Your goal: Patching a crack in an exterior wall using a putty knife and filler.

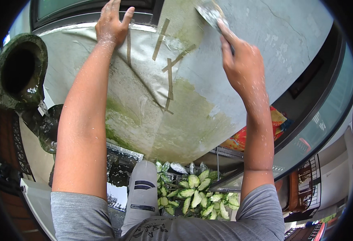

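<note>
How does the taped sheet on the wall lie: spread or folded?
Spread, though creased: the sheet covers a broad patch of wall, with brown tape strips toward its right.

At the left, a dark, weathered jar (41, 56) lies with its round mouth open, water (43, 107) spilling from it near a dark lower vessel (53, 120). Green-and-cream leafy plants (194, 189) cluster at the lower centre. Rightward, red-and-yellow patterned cloth (239, 139) shows near a long glass pane (325, 124); beyond stands a dark railing (313, 182).
</note>
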Motion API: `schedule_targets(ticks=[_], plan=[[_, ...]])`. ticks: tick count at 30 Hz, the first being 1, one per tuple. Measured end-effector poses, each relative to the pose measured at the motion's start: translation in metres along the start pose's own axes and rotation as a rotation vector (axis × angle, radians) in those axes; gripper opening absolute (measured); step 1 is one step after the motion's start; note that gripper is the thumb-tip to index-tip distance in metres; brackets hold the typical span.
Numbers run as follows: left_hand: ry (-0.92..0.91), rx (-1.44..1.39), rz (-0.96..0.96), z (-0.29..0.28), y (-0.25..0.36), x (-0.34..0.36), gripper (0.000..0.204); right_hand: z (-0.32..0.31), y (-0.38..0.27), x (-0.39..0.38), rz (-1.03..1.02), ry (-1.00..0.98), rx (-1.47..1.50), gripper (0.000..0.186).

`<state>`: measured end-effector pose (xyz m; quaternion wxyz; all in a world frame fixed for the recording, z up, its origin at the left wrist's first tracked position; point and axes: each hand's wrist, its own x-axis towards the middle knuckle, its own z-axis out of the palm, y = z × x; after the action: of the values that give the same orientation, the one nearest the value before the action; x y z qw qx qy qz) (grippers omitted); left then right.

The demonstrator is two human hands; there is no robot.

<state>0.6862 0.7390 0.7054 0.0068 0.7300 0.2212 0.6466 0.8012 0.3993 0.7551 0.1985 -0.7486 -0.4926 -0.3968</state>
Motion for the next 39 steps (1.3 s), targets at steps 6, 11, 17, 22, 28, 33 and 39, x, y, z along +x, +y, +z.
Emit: schedule_targets(ticks=[6, 11, 17, 22, 28, 33, 39], plan=[[-0.034, 0.014, -0.019, -0.002, 0.006, 0.005, 0.076, -0.032, 0.016, -0.026, 0.001, -0.063, -0.243, 0.043], [-0.067, -0.038, -0.06, -0.007, 0.01, 0.004, 0.077, -0.012, 0.004, 0.017, -0.023, -0.057, -0.288, 0.044], [-0.074, -0.003, -0.068, -0.006, 0.008, 0.001, 0.076, 0.011, -0.015, 0.044, -0.107, -0.03, -0.197, 0.046], [-0.072, -0.015, -0.083, -0.003, 0.014, 0.005, 0.076, 0.011, 0.017, -0.018, -0.011, -0.194, -0.251, 0.057], [0.055, 0.125, 0.027, 0.024, -0.029, 0.001, 0.075, 0.026, 0.043, -0.191, 0.306, -0.582, -0.261, 0.064], [0.036, 0.057, 0.053, 0.022, -0.01, 0.005, 0.072, 0.021, 0.017, -0.438, 0.59, -0.683, 0.229, 0.053], [-0.077, 0.223, 0.116, 0.021, -0.029, 0.022, 0.077, -0.05, -0.059, -0.685, 0.914, -0.886, 0.335, 0.061]])
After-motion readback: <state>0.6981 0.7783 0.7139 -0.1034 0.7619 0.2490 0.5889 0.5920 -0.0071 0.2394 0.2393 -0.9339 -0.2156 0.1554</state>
